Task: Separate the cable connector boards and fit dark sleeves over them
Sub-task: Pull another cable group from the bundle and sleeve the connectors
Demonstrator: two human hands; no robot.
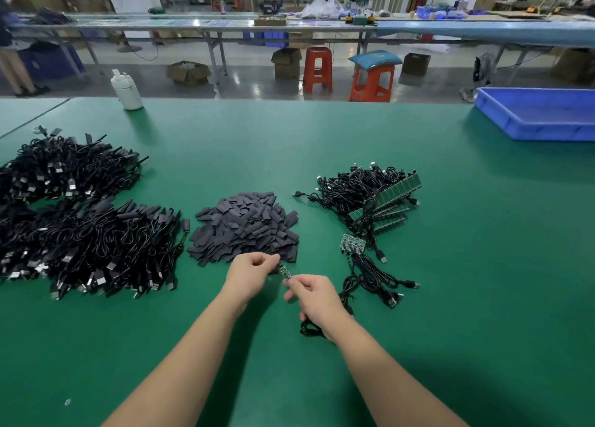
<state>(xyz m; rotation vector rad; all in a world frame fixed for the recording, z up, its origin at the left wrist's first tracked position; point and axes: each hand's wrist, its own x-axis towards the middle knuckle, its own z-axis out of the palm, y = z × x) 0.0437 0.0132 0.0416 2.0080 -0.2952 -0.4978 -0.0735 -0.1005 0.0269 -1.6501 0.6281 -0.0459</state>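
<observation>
Nearest the camera, two bare forearms reach out over the green table (450,265). The right hand (314,297) has its thumb and forefinger pinched on the lower end of a small connector board (284,272), and a black cable (310,328) loops out from under that wrist onto the mat. The left hand (252,268) is curled just above and left of the board, fingertips drawn together at its upper end; whether they pinch a sleeve there is too small to tell. Just beyond the hands lies the pile of dark sleeves (246,225), flat and loosely heaped. To its right a short strip of joined boards (352,242) lies with its cables trailing toward the near edge, and behind that sits a bundle of cables with long green board strips (391,198) still unseparated. To the left, two large heaps of black sleeved cables (83,233) cover the mat. Farther back stand a white plastic bottle (126,90) at the table's far edge and a blue tray (541,112) at the right corner. Past the table, red stools (317,69) and long workbenches.
</observation>
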